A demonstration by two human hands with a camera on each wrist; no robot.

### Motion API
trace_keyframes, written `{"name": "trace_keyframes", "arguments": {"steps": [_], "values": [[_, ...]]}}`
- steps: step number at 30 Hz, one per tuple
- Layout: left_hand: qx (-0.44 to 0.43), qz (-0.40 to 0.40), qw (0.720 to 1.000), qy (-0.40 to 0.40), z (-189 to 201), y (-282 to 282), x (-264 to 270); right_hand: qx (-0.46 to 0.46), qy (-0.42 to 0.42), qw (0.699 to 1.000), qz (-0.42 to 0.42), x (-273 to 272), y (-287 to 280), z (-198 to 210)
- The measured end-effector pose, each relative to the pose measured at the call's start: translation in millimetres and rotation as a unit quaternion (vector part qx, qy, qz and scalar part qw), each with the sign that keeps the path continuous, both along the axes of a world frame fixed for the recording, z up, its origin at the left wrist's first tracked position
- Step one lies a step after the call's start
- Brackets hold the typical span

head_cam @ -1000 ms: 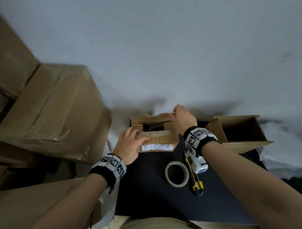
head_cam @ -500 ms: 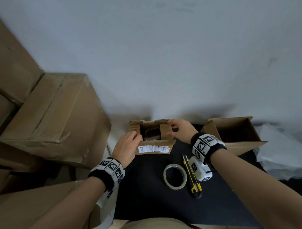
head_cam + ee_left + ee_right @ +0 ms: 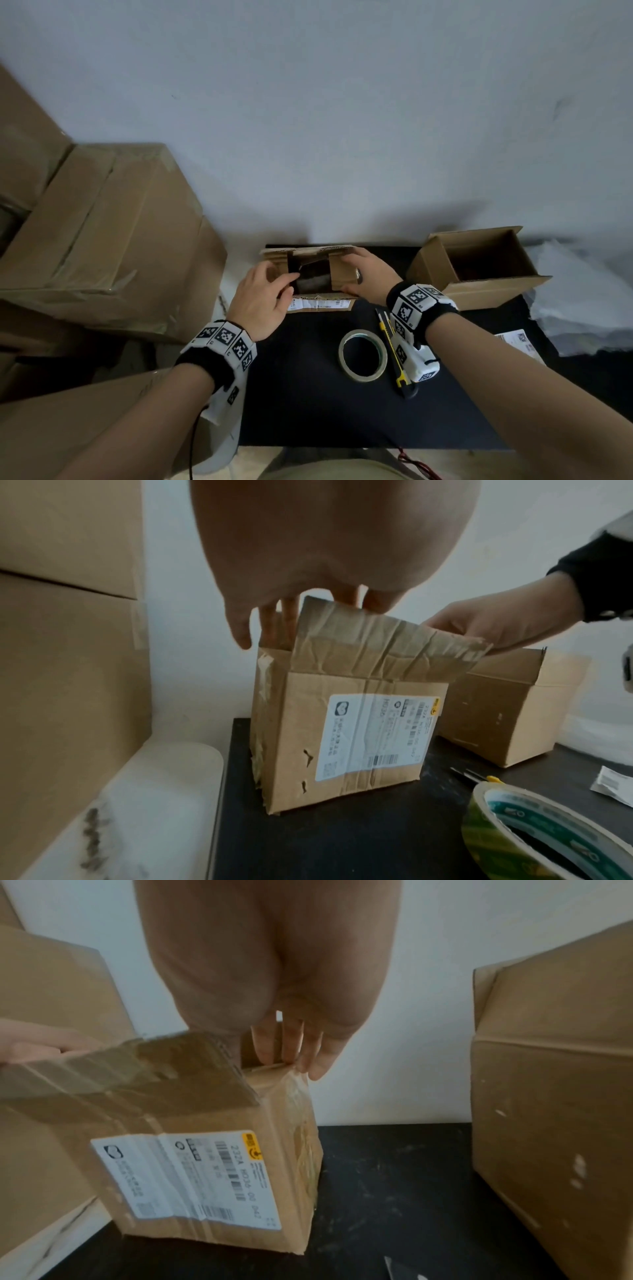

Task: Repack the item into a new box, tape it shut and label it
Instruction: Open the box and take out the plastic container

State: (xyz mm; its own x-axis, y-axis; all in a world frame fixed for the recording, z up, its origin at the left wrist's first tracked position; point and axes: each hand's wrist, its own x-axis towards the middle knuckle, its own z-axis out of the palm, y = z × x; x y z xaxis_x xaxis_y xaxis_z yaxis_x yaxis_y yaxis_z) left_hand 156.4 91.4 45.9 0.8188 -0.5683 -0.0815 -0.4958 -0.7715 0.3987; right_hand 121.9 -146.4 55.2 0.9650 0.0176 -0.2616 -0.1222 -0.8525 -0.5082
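Head view, step: the old box (image 3: 320, 274) stands at the far edge of the black bench (image 3: 308, 394) with its flaps spread; the item (image 3: 312, 278), a dark shape, is inside it. I judge the unpacking step is in hand.
Head view, hands: the left hand (image 3: 262, 303) reaches its fingers into the opening at the left flap; the right hand (image 3: 368, 277) lies on the right flap and presses it outward with straight fingers.
Head view, next move: probably to lift the item out and carry it to the new box (image 3: 479, 270), which stands open just to the right. This needs a firm grasp inside a narrow opening.
Head view, tools: a tape roll (image 3: 363, 355) and a yellow cutter (image 3: 394, 356) lie near the wrists; a loose label (image 3: 519, 339) lies at the right.
Left wrist view, materials: the old box is soft, creased cardboard with torn tape edges and a white shipping label (image 3: 375, 735) on its side. Whether the left fingers already grasp the item, I cannot tell.
Right wrist view, shapes: the right fingers (image 3: 291, 1042) rest flat at the box corner, holding nothing; the new box has smooth, stiff walls.
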Motion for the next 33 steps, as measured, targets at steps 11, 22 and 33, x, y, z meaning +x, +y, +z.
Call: {"name": "trace_keyframes", "arguments": {"steps": [11,22,33], "values": [[0.132,0.006,0.984,0.118,-1,-1,10,-0.138,-0.097,0.984,0.053,-11,20,-2],[-0.023,0.046,0.995,0.085,1,-1,8,-0.155,-0.002,0.978,0.141,19,65,6],[-0.041,0.061,0.992,0.102,-1,1,5,-0.229,-0.021,0.967,0.111,30,67,10]]}}
